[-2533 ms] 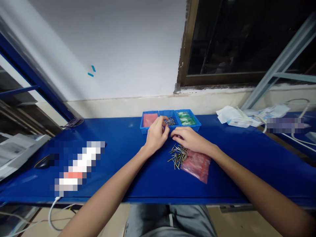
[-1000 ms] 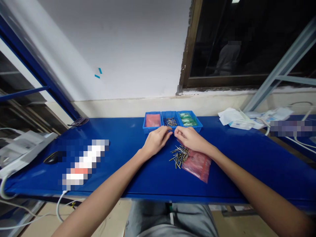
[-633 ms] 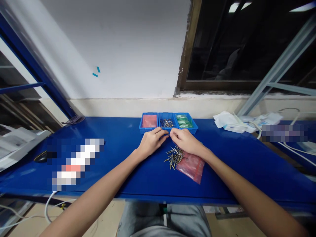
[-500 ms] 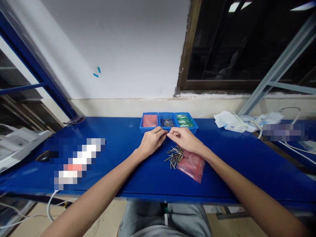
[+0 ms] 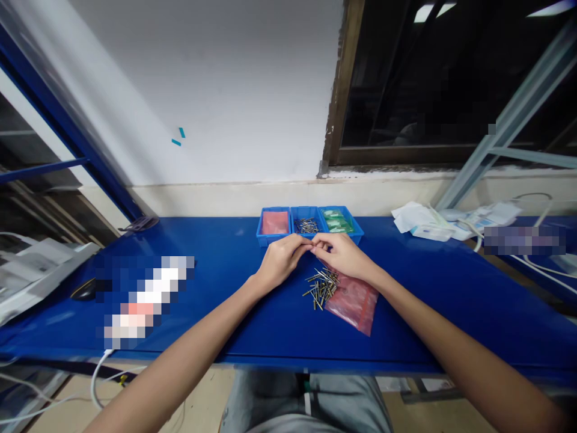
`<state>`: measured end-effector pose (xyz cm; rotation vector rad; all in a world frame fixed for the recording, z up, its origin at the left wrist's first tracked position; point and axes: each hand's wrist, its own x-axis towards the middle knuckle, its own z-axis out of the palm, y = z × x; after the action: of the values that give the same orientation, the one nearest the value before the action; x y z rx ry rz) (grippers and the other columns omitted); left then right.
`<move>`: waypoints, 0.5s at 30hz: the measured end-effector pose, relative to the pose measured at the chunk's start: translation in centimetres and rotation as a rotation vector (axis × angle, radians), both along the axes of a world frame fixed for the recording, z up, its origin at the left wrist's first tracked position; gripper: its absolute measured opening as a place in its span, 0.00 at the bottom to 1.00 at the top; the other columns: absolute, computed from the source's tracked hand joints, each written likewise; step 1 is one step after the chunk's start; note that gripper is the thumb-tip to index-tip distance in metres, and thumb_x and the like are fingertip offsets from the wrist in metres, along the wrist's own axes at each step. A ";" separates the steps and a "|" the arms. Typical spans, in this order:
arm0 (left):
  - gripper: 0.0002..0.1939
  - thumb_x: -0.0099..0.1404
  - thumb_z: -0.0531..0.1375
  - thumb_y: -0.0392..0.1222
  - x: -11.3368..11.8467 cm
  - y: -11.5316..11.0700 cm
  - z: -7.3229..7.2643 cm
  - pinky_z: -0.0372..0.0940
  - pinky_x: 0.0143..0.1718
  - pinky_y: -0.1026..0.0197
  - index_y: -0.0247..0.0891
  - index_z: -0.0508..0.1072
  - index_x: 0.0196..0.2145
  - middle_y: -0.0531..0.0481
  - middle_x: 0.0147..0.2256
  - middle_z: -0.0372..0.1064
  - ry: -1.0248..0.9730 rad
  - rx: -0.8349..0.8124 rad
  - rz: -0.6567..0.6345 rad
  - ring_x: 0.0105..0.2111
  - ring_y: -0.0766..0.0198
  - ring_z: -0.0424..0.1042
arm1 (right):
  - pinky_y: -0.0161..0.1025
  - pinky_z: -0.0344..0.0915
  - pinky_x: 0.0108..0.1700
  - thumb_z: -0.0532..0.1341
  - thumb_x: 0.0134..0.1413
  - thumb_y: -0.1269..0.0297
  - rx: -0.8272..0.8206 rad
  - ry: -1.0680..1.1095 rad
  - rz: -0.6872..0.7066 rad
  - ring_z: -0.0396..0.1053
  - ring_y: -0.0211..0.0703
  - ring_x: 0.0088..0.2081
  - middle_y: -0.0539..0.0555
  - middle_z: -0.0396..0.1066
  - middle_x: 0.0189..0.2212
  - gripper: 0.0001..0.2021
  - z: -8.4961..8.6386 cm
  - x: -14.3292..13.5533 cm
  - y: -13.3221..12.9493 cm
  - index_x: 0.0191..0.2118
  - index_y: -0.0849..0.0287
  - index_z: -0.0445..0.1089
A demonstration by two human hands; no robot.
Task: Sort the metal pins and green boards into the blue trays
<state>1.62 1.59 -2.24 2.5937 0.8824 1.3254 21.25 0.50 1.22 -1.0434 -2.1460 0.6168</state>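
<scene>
My left hand (image 5: 283,258) and my right hand (image 5: 340,252) meet at their fingertips just in front of the blue bins. Both are closed in a pinch; whatever lies between the fingers is too small to make out. Below my right hand, a loose pile of metal pins (image 5: 321,290) lies on the blue table (image 5: 216,252), beside a red plastic bag (image 5: 354,304) that my right wrist partly overlaps. Three joined blue bins stand behind: one with red bags (image 5: 274,223), one with metal pins (image 5: 306,226), one with green bags (image 5: 337,221).
A black mouse (image 5: 85,289) and a blurred-out white object (image 5: 153,294) are on the left. White packets (image 5: 421,221) and cables lie at the back right. Metal frame posts rise at both sides, and a wall (image 5: 252,90) stands behind the table.
My fingertips have come slightly closer together and shifted a little to the right. The whole view has moved slightly; the pile, red bag and bins look the same.
</scene>
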 end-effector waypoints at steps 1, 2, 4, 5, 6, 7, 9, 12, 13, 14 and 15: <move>0.07 0.73 0.55 0.39 -0.1 0.0 0.1 0.70 0.41 0.60 0.37 0.72 0.45 0.48 0.39 0.75 0.008 0.005 0.010 0.38 0.63 0.75 | 0.35 0.59 0.31 0.58 0.60 0.68 0.008 -0.014 0.004 0.66 0.37 0.27 0.49 0.71 0.24 0.06 0.1 0.0 -0.1 0.33 0.58 0.72; 0.08 0.73 0.56 0.39 -0.2 0.0 0.3 0.70 0.41 0.60 0.37 0.71 0.48 0.47 0.40 0.74 0.015 0.011 0.023 0.38 0.63 0.74 | 0.35 0.59 0.30 0.58 0.61 0.67 0.018 -0.028 0.001 0.65 0.37 0.26 0.48 0.70 0.24 0.07 0.1 0.0 -0.1 0.33 0.58 0.72; 0.12 0.73 0.56 0.40 -0.4 0.1 0.6 0.71 0.42 0.59 0.36 0.68 0.52 0.45 0.42 0.73 0.030 0.026 0.054 0.40 0.63 0.74 | 0.35 0.57 0.29 0.57 0.61 0.66 0.044 -0.048 -0.014 0.64 0.36 0.25 0.48 0.69 0.23 0.08 0.2 0.0 -0.1 0.33 0.59 0.73; 0.13 0.73 0.56 0.40 -0.6 0.1 0.7 0.71 0.42 0.59 0.36 0.67 0.52 0.45 0.43 0.72 0.039 0.037 0.067 0.40 0.62 0.73 | 0.36 0.57 0.29 0.57 0.61 0.66 0.055 -0.050 -0.024 0.63 0.36 0.25 0.48 0.69 0.22 0.09 0.1 0.0 -0.1 0.32 0.59 0.72; 0.12 0.72 0.57 0.40 -0.7 0.1 0.9 0.71 0.42 0.59 0.36 0.67 0.52 0.44 0.44 0.71 0.050 0.051 0.077 0.41 0.62 0.73 | 0.36 0.57 0.29 0.57 0.61 0.66 0.065 -0.046 -0.035 0.63 0.36 0.24 0.48 0.68 0.22 0.09 0.1 -0.1 -0.1 0.31 0.59 0.72; 0.12 0.72 0.57 0.41 -0.7 0.1 1.0 0.71 0.42 0.59 0.37 0.68 0.51 0.44 0.44 0.70 0.064 0.065 0.086 0.43 0.62 0.72 | 0.36 0.57 0.30 0.57 0.61 0.67 0.073 -0.039 -0.046 0.63 0.36 0.24 0.48 0.68 0.21 0.09 0.0 -0.1 -0.1 0.31 0.59 0.72; 0.10 0.72 0.56 0.41 -0.8 0.1 1.1 0.71 0.44 0.59 0.38 0.69 0.50 0.44 0.45 0.69 0.093 0.087 0.096 0.45 0.61 0.71 | 0.36 0.56 0.29 0.57 0.60 0.68 0.087 -0.027 -0.070 0.62 0.36 0.23 0.47 0.66 0.20 0.09 -0.1 -0.2 -0.1 0.29 0.59 0.71; 0.09 0.73 0.55 0.40 -0.7 0.0 1.0 0.70 0.46 0.58 0.38 0.70 0.48 0.45 0.43 0.68 0.124 0.109 0.097 0.45 0.61 0.70 | 0.35 0.55 0.29 0.57 0.59 0.68 0.113 -0.027 -0.085 0.60 0.35 0.22 0.46 0.64 0.19 0.09 -0.2 -0.3 -0.2 0.29 0.58 0.70; 0.08 0.73 0.55 0.40 -0.7 0.0 0.9 0.70 0.46 0.58 0.37 0.70 0.47 0.45 0.43 0.68 0.130 0.114 0.096 0.44 0.62 0.70 | 0.35 0.55 0.29 0.56 0.60 0.68 0.127 -0.029 -0.088 0.60 0.35 0.22 0.46 0.65 0.19 0.09 -0.2 -0.4 -0.3 0.29 0.58 0.69; 0.08 0.73 0.55 0.40 -0.7 0.0 0.9 0.70 0.46 0.58 0.37 0.70 0.47 0.45 0.43 0.68 0.131 0.122 0.097 0.44 0.62 0.70 | 0.35 0.55 0.29 0.56 0.60 0.69 0.146 -0.030 -0.092 0.60 0.35 0.23 0.46 0.65 0.20 0.09 -0.3 -0.4 -0.3 0.29 0.58 0.69; 0.08 0.74 0.55 0.40 -0.6 0.0 0.8 0.70 0.45 0.59 0.37 0.70 0.46 0.45 0.43 0.68 0.129 0.129 0.102 0.44 0.62 0.70 | 0.35 0.56 0.30 0.56 0.60 0.69 0.167 -0.030 -0.095 0.61 0.35 0.23 0.46 0.66 0.21 0.09 -0.4 -0.5 -0.3 0.30 0.58 0.70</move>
<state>0.99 1.62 -1.41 2.7943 0.9928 1.2925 20.80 0.21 0.85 -1.0616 -2.1194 0.3722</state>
